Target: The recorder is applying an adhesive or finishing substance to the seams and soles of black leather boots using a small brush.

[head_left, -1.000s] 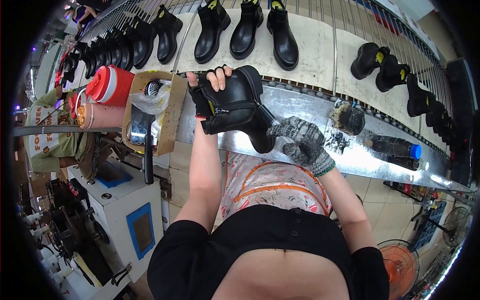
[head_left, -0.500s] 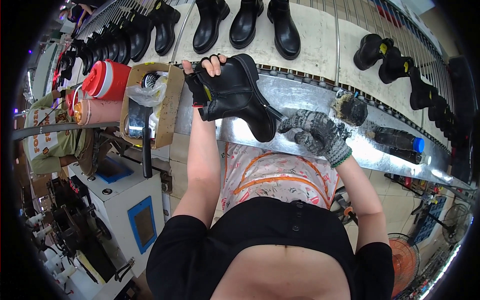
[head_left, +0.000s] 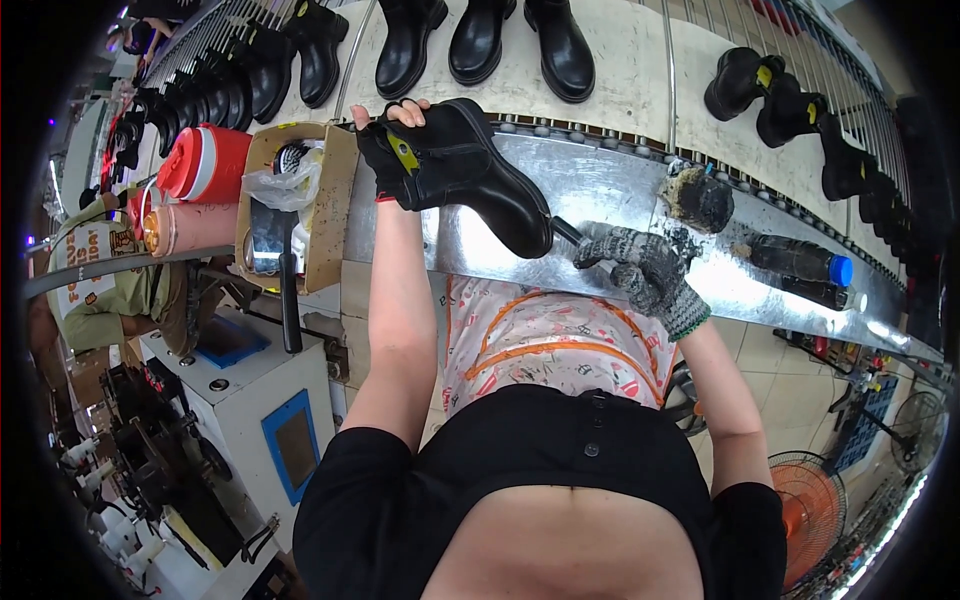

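Black leather is shining on the boot, which the left hand is holding tilted above the metal tabletop, fingers clamped on its upper part. The gloved right hand is gripping a slim tool between closed fingers; its tip is pointing at the toe's sole edge, contact being unclear. The step seems to be edge work, and the next move is probably calling for a steady boot. A cardboard box is holding a brush and a clear plastic bag; the blue-capped bottle is not showing its contents clearly.
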Demonstrator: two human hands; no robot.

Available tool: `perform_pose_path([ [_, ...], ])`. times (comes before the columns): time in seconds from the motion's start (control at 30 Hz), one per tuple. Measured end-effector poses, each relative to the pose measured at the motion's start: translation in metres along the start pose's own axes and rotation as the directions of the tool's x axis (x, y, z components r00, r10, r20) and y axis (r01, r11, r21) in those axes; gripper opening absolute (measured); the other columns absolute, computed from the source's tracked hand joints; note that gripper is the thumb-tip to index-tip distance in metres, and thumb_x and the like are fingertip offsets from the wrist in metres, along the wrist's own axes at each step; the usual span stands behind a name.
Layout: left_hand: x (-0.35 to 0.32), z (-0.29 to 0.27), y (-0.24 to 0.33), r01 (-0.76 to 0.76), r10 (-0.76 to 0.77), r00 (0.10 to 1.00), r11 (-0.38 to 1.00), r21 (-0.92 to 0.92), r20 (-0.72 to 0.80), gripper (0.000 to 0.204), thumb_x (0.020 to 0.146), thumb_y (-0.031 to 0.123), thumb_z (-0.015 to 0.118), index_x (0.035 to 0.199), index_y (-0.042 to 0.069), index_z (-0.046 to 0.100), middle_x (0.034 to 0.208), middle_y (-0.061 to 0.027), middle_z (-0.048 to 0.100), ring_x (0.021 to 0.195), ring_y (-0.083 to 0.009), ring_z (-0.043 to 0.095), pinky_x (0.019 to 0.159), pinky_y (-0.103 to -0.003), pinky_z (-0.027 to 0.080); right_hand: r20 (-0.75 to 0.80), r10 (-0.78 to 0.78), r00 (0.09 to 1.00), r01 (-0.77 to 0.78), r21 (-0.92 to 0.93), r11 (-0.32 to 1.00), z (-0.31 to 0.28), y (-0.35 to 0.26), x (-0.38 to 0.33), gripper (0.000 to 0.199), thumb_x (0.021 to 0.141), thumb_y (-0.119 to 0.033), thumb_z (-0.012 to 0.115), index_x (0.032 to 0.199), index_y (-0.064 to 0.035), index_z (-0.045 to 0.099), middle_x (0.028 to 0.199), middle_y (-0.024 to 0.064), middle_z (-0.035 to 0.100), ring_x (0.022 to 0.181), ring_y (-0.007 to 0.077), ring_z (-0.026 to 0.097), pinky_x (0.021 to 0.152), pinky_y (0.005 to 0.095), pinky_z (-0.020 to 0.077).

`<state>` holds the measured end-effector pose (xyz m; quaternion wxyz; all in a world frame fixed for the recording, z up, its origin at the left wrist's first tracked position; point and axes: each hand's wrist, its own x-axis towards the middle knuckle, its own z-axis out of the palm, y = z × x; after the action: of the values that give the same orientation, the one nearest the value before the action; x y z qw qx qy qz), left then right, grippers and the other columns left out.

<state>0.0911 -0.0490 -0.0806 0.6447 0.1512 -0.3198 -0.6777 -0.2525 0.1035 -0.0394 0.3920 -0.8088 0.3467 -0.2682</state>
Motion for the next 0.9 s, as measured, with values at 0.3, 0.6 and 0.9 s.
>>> perform_pose_path([
  [0.3,0.011,-0.017,-0.001,-0.019,0.044,0.954,0.996,0.087,-0.297,0.083,0.091,0.066,0.027,0.053,-0.001,0.058,0.061,-0.0153,0.057,0.076,-0.0285,0.054,0.087,-0.036,0.038,-0.063,0.207,0.976,-0.196,0.143,0.970,0.010,0.010,-0.010,0.033,0.093,-0.033,0.049,0.101,-0.0073,0.069,0.102,0.0115,0.067,0.100,0.0282,0.062,0.090,0.0348,0.0472],
  [0.6,0.012,-0.023,-0.039,-0.081,0.527,0.826,0.461,0.884,-0.199,0.062,0.092,0.061,0.041,0.081,0.003,0.060,0.073,-0.0048,0.063,0.067,-0.0146,0.058,0.063,-0.029,0.047,-0.024,0.600,0.800,-0.280,0.869,0.408,0.045,0.054,-0.032,0.041,0.095,-0.038,0.047,0.102,-0.0039,0.068,0.094,0.0074,0.069,0.083,0.0120,0.063,0.072,0.0236,0.0508],
  [0.9,0.001,-0.010,-0.019,-0.059,0.525,0.850,0.022,0.998,0.039,0.061,0.089,0.060,0.045,0.083,0.002,0.063,0.075,-0.0168,0.064,0.072,-0.0359,0.062,0.064,-0.041,0.046,-0.188,0.608,0.771,-0.297,0.739,0.605,0.024,0.032,-0.025,0.024,0.095,-0.017,0.049,0.102,-0.0032,0.068,0.091,0.0083,0.070,0.081,0.0142,0.064,0.071,0.0256,0.0509],
])
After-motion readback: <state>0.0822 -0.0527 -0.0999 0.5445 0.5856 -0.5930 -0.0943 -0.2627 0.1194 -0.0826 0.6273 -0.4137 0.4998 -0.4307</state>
